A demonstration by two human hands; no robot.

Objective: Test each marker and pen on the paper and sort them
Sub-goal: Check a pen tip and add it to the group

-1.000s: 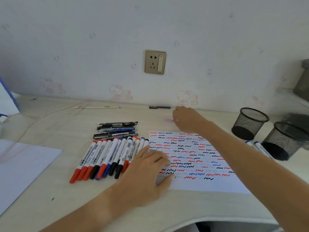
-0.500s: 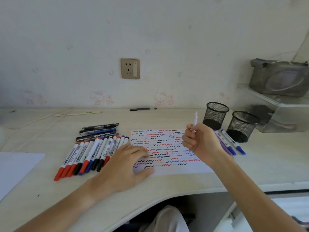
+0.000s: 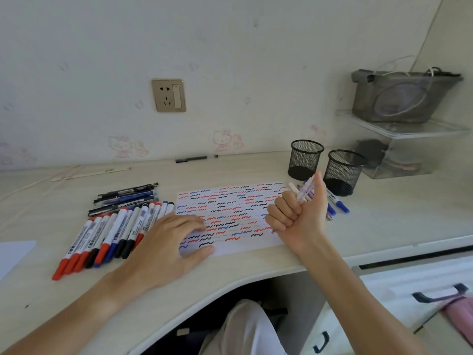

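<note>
The right hand is fisted around a pale purple pen above the paper's right edge, tip up by the thumb. The left hand lies flat, fingers relaxed, on the paper's left corner. Beyond the paper's far right corner, two mesh cups look empty.

markers left of paper, cups behind right

White paper with red, blue, black squiggles, black mesh cups
</note>
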